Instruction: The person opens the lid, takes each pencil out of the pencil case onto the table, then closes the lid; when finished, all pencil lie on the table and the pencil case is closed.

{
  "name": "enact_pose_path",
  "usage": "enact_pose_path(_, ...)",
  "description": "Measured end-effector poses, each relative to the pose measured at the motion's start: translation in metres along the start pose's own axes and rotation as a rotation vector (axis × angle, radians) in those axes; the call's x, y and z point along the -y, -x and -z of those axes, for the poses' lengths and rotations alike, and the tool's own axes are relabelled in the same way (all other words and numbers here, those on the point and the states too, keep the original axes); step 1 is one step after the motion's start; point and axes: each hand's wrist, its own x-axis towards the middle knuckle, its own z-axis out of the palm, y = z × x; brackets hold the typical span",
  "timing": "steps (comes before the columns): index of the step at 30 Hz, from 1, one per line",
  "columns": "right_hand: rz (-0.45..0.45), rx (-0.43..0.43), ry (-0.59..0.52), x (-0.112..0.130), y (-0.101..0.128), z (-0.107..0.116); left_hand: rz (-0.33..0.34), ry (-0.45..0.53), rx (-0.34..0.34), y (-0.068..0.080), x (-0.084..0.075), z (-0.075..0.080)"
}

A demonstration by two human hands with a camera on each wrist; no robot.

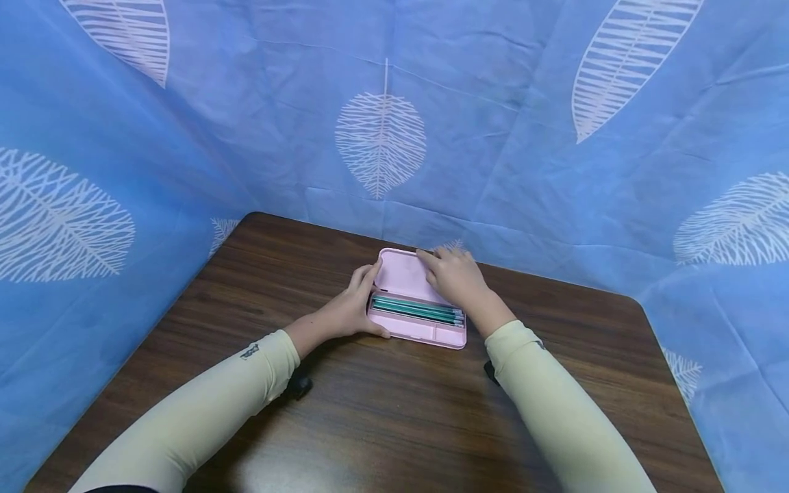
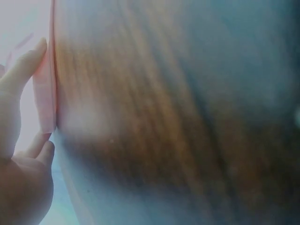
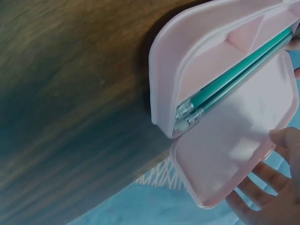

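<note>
A pink pencil case lies open in the middle of the brown table, its lid tilted up at the far side. Several green pencils lie lengthwise inside it. My left hand grips the case's left end, thumb along the front and fingers by the lid's edge. My right hand holds the lid's far right part. In the right wrist view the pencils show between base and lid, with my fingers behind the lid. The left wrist view is blurred; a finger lies against the pink edge.
Blue cloth with white leaf prints hangs round the table on the far, left and right sides. The table's rounded far corners sit close to the cloth. Both forearms in pale sleeves lie over the near half of the tabletop.
</note>
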Motion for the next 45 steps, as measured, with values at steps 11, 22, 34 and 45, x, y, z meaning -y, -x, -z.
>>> enact_pose_path(11, -0.039, 0.050, -0.032, 0.001, -0.012, -0.005, -0.072, -0.210, -0.051, 0.001, -0.006, 0.005)
enact_pose_path(22, -0.104, 0.166, -0.103, 0.006, -0.025, -0.010, 0.026, -0.330, 0.066, -0.007, -0.009, 0.017)
enact_pose_path(34, -0.156, 0.309, -0.207, 0.000, -0.030, -0.028, 0.078, -0.296, 0.142, -0.016, -0.003, 0.013)
enact_pose_path(45, -0.152, 0.338, -0.233, 0.001, -0.033, -0.035, 0.119, -0.295, 0.187, -0.025, 0.007, 0.012)
